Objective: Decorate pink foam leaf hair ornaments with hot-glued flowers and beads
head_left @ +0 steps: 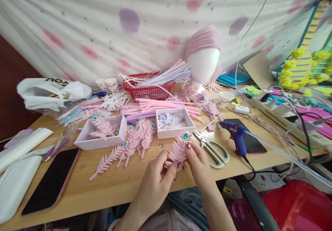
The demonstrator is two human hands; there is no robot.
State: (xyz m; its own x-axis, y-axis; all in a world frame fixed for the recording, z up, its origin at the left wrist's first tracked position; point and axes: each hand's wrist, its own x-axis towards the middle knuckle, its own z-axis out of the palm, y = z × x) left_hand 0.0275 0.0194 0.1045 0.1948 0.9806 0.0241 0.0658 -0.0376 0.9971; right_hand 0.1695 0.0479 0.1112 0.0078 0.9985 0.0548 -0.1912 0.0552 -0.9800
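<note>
Near the table's front edge, my left hand [161,171] and my right hand [199,161] both grip a pink pipe-cleaner feather [176,152] with a blue-green gem at its top. The left thumb presses its lower part, while the right fingers pinch its right side; part of it is hidden behind them. Several similar gem-topped pink feathers [133,139] lie in a row to the left. Behind my hands stands a white box [175,132] with pale flower pieces. Open-handled scissors [213,151] lie just right of my right hand.
A blue glue gun [237,134] rests on a black pad, its cord running off the edge. A phone [52,180] and another white box [100,142] are at left. Behind are a red basket [149,93] of pipe cleaners and a foam head [203,63]. Cables and a power strip [284,115] crowd the right.
</note>
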